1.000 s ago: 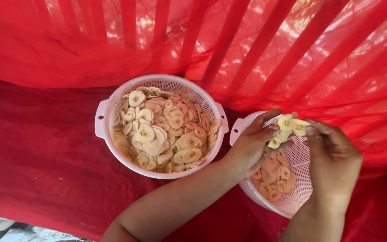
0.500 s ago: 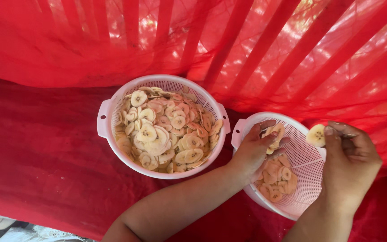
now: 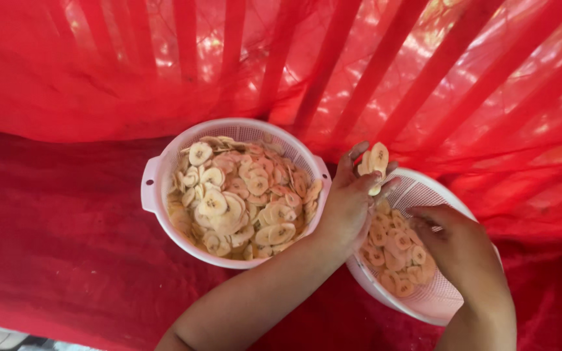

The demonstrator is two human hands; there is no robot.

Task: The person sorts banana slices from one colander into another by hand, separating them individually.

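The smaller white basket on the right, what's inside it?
The smaller white basket holds pale round fruit slices with pinkish centres, heaped at its left side. The right hand reaches into it and the left hand overlaps its rim, so whatever lies beneath them is hidden.

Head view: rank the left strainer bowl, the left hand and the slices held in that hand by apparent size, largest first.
1. Left strainer bowl, by far the widest.
2. Left hand.
3. Held slices, a small stack at the fingertips.
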